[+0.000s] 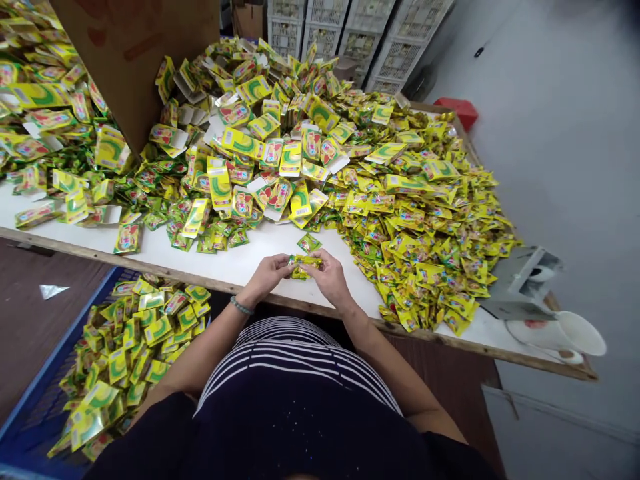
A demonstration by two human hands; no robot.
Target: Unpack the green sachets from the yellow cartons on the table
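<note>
Close to the table's front edge, my left hand (pixel 271 275) and my right hand (pixel 329 275) meet around small yellow candy packets (pixel 304 267). Fingers of both hands are closed on them; how many packets there are I cannot tell. A green packet (pixel 309 243) lies on the white tabletop just beyond my fingertips. To the right spreads a large heap of yellow packets (pixel 415 227). Small printed boxes (pixel 243 143), yellow and green, some with open white flaps, are piled straight ahead. Green packets (pixel 215 237) lie at the front of that pile.
A blue crate (pixel 30 427) full of boxes stands below at left. A cardboard sheet (pixel 135 60) rises from the pile. At right are a grey metal dispenser (pixel 520 283) and a white cup (pixel 580 333). White plastic crates (pixel 325 33) are stacked behind the table.
</note>
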